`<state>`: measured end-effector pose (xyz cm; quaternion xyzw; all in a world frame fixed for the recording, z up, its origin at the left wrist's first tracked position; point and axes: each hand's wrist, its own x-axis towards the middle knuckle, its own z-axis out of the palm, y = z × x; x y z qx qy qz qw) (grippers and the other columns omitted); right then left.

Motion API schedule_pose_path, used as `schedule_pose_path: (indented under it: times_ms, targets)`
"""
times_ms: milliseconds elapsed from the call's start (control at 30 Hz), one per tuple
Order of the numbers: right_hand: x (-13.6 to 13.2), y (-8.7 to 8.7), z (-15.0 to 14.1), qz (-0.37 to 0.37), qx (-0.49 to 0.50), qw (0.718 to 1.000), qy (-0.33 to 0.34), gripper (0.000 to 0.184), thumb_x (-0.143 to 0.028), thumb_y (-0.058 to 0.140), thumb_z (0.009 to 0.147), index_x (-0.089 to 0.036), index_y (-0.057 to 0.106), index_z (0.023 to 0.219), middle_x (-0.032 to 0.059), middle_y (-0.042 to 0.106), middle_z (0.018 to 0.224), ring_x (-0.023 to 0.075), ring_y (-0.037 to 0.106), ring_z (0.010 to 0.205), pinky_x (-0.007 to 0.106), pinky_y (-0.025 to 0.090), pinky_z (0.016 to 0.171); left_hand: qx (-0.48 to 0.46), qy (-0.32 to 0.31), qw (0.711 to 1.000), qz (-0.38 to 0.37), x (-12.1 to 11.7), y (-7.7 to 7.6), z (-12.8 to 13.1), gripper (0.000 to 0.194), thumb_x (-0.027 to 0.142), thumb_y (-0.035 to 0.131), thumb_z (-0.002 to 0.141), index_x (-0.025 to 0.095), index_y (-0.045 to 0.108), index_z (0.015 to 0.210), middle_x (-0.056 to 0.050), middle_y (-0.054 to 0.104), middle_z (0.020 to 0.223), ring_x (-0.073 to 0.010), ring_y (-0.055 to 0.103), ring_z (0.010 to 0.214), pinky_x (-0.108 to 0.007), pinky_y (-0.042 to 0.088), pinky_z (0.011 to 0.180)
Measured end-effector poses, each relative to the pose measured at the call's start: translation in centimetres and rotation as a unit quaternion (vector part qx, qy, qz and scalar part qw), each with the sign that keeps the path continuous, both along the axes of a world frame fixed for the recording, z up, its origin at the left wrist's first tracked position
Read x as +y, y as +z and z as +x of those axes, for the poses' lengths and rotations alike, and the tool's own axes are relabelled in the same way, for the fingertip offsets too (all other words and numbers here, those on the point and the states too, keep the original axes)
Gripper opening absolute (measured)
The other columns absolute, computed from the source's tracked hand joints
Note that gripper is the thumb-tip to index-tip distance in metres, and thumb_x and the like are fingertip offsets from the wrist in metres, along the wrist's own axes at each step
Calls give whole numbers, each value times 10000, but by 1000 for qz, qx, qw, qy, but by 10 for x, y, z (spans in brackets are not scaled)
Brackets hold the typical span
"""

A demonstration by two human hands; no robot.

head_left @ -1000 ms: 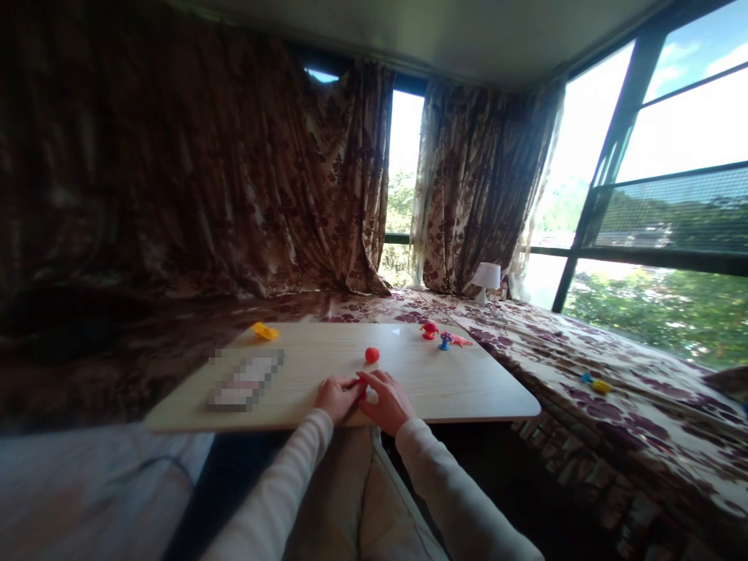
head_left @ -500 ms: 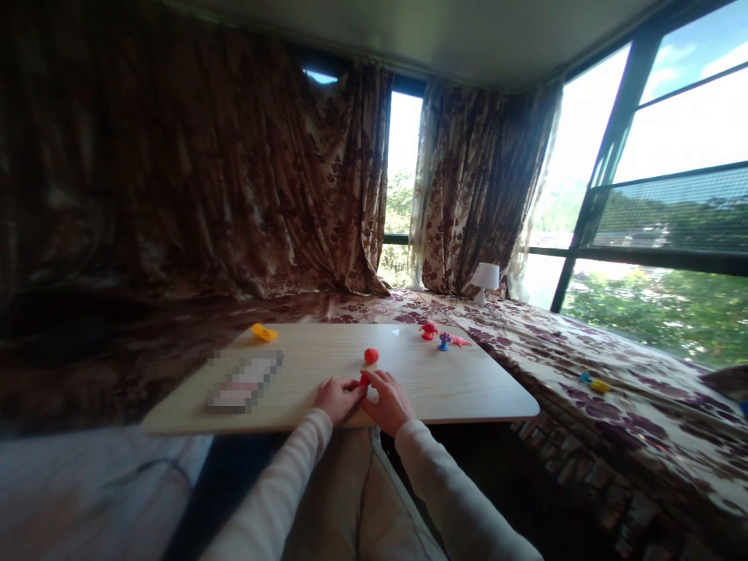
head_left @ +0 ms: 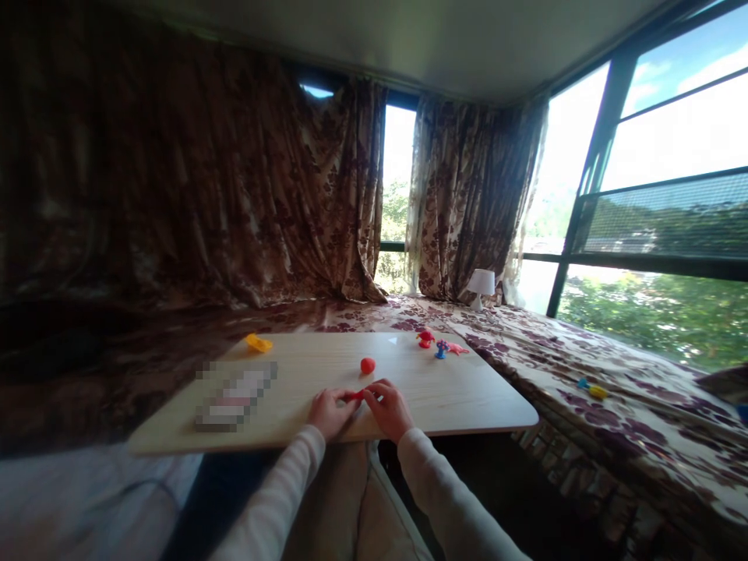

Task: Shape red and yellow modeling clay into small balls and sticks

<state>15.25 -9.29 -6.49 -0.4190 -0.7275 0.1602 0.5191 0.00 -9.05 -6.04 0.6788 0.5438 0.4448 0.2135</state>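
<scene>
Between my two hands is a small red piece [head_left: 358, 395], soft-looking like modelling clay, though its exact kind is too small to tell. My left hand [head_left: 330, 411] pinches its left end. On its right end the fingertips of my right hand [head_left: 388, 406] are closed. Both hands are low over the near edge of the pale wooden table [head_left: 304, 366]. Just beyond them a round red lump [head_left: 368, 365] rests on the tabletop, touched by neither hand.
A yellow toy piece [head_left: 258, 343] lies at the far left, behind a blurred-out flat box [head_left: 237, 396]. Toward the far right stand a red figure [head_left: 425, 339], a blue figure [head_left: 441, 350] and a pink one [head_left: 458, 349]. A white lamp [head_left: 481, 287] is on the flowered bedding [head_left: 561, 358].
My hands have moved slightly apart, and the red piece now lies sideways between them instead of upright. The whole view has shifted a little. The round red lump stays on the table.
</scene>
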Motion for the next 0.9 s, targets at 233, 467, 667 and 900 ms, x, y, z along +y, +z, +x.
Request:
schedule_pose_path:
  times_ms: [233, 467, 667, 900]
  targets:
    - [0, 0, 0, -1, -13, 1000, -19, 178, -245, 545, 802, -186, 694, 725, 23, 632, 760, 125, 586, 684, 241, 474, 643, 31, 12, 999, 20, 2, -2, -1, 217, 305, 646, 648, 156, 732, 780, -90, 716, 814, -231, 623, 865, -350, 459, 859]
    - [-1, -2, -1, 12, -5, 1000, -21, 187, -188, 528, 774, -184, 676, 888, 51, 627, 873, 146, 589, 735, 265, 487, 671, 26, 24, 999, 22, 0, 2, 0, 193, 271, 631, 672, 164, 731, 798, -90, 715, 856, -224, 619, 889, -343, 458, 865]
    - [-3, -4, -2, 42, -65, 997, 5, 319, -118, 560, 699, -230, 636, 988, 28, 603, 928, 150, 569, 804, 273, 470, 745, 7, 12, 1000, 28, -1, 4, -1, 194, 259, 602, 692, 188, 732, 817, -69, 723, 876, -230, 607, 925, -355, 445, 897]
    - [-8, 1, -2, 28, -71, 997, -32, 143, -188, 549, 770, -221, 650, 865, 3, 596, 791, 135, 557, 723, 246, 448, 683, 41, 22, 999, 28, 2, 0, -1, 197, 289, 577, 717, 173, 718, 789, -82, 713, 849, -222, 605, 906, -338, 442, 868]
